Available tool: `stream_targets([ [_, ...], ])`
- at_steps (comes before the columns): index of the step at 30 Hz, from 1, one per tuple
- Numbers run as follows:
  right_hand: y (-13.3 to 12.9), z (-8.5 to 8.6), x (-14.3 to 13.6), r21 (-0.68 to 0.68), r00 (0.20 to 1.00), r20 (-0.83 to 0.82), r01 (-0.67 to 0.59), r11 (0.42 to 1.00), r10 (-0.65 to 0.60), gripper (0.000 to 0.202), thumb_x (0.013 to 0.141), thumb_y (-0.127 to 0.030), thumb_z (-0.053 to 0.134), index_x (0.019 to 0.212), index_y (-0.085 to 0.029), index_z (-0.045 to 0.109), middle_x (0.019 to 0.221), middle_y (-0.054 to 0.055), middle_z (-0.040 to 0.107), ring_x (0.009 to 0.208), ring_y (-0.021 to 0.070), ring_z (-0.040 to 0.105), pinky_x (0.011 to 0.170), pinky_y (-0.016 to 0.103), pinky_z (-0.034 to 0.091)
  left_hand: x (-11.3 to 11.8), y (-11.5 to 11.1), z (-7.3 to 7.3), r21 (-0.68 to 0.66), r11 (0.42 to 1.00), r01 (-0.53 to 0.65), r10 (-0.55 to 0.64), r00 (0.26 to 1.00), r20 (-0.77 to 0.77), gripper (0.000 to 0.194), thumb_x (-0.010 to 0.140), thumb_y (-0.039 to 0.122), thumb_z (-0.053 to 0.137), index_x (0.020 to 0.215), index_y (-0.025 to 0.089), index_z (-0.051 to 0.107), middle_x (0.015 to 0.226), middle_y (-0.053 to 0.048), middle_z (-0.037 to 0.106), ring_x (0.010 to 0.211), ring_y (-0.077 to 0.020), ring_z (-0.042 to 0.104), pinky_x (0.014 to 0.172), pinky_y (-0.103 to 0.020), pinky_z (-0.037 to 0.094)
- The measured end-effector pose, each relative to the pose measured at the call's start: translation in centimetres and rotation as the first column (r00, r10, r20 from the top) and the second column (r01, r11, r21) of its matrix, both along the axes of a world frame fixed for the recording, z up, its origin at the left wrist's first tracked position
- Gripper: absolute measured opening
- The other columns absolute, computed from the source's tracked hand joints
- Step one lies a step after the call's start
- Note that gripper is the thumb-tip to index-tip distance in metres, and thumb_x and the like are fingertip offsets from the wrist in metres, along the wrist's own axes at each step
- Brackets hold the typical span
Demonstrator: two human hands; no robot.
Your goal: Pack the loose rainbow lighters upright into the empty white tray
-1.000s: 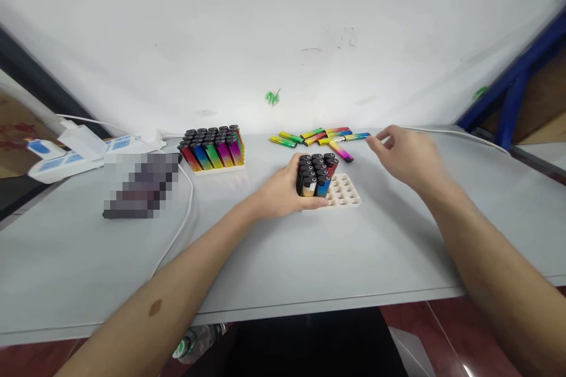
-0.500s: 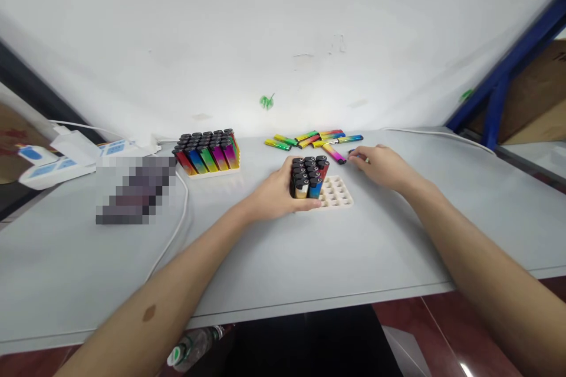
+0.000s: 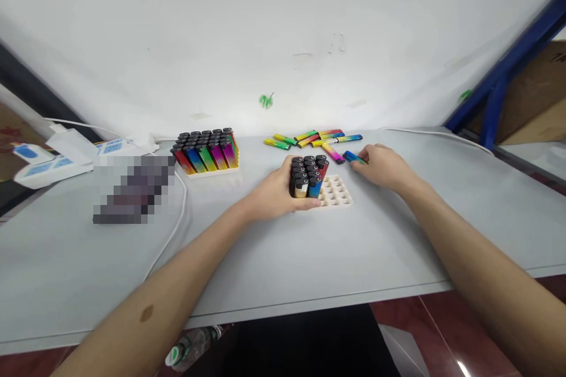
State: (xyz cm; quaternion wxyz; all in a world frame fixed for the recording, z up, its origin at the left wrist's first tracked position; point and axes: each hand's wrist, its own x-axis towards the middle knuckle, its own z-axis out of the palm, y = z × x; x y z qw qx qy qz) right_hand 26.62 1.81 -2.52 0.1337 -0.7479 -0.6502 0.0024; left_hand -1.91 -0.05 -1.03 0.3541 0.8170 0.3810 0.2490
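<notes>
A white tray with square holes point(image 3: 341, 193) lies on the table, its left part filled with upright lighters point(image 3: 314, 187) that have black tops. My left hand point(image 3: 278, 189) is wrapped round the left side of this group, thumb along the front, fingers behind. To the right, my right hand point(image 3: 375, 164) pinches a blue and green lighter point(image 3: 351, 157) by its near end, low over the tabletop. Just left of that lighter lies a pink and yellow lighter point(image 3: 332, 154). Behind, several multicoloured lighters point(image 3: 308, 139) lie loosely together near the wall.
A second tray packed with upright lighters point(image 3: 207, 153) stands at the back left. Farther left are a power strip point(image 3: 57, 168), a pixelated dark object point(image 3: 135, 190) and a white cable point(image 3: 177, 230). The grey table point(image 3: 283, 271) meets a white wall; a plastic bottle point(image 3: 194, 347) is below its edge.
My right hand has shifted slightly right, and the blue and green lighter now shows plainly between its fingers. My left hand stays on the tray's lighters. The view has tilted slightly.
</notes>
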Motion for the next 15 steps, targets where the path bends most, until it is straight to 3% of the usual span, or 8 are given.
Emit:
stream_targets([
  [3,-0.4,0.4,-0.3,0.033,0.996,-0.069,0.057,0.998,-0.055,0.029,0.082,-0.034,0.060,0.107,-0.019,0.055,0.087,0.011,0.067,0.075,0.0272,0.061,0.061,0.035,0.041,0.0,0.0,0.1,-0.010,1.000,-0.001,0.001,1.000,-0.001,0.076,0.067,0.051,0.081,0.127,0.023,0.044,0.122,-0.010,0.066,0.105,-0.0284,0.064,0.086,-0.040,0.052],
  [7,-1.0,1.3,-1.2,0.076,0.958,-0.264,0.135,0.988,-0.111,0.038,0.087,-0.037,0.054,0.119,-0.018,0.047,0.077,0.009,0.065,0.064,0.0269,0.059,0.059,0.036,0.040,0.0,0.0,0.0,-0.004,1.000,0.010,-0.010,1.000,0.006,0.074,0.068,0.050,0.080,0.127,0.023,0.044,0.123,-0.009,0.066,0.107,-0.0282,0.064,0.087,-0.040,0.052],
  [10,-1.1,1.7,-2.1,0.143,0.921,-0.390,0.047,0.989,0.013,0.030,0.096,-0.042,0.038,0.109,-0.022,0.055,0.086,0.010,0.068,0.076,0.0273,0.063,0.067,0.036,0.043,0.0,0.0,-0.1,0.008,1.000,0.013,-0.014,1.000,0.018,0.074,0.069,0.048,0.080,0.128,0.023,0.043,0.125,-0.009,0.065,0.110,-0.0281,0.064,0.089,-0.040,0.051],
  [12,-1.2,1.9,-2.6,0.192,0.906,-0.411,-0.025,0.981,0.103,0.036,0.098,-0.041,0.029,0.097,-0.023,0.060,0.094,0.010,0.069,0.085,0.0270,0.063,0.073,0.037,0.044,0.0,0.1,-0.2,0.012,1.000,0.017,-0.017,1.000,0.020,0.075,0.068,0.049,0.080,0.128,0.023,0.043,0.127,-0.009,0.064,0.111,-0.0284,0.063,0.090,-0.040,0.051],
  [15,-1.4,1.8,-3.3,0.212,0.883,-0.448,-0.050,0.976,0.142,0.032,0.098,-0.045,0.034,0.094,-0.023,0.057,0.086,0.008,0.067,0.076,0.0234,0.060,0.069,0.036,0.043,0.0,0.2,-0.2,0.009,1.000,0.023,-0.023,1.000,0.018,0.075,0.068,0.051,0.080,0.127,0.023,0.043,0.127,-0.009,0.064,0.111,-0.0286,0.063,0.090,-0.040,0.051],
])
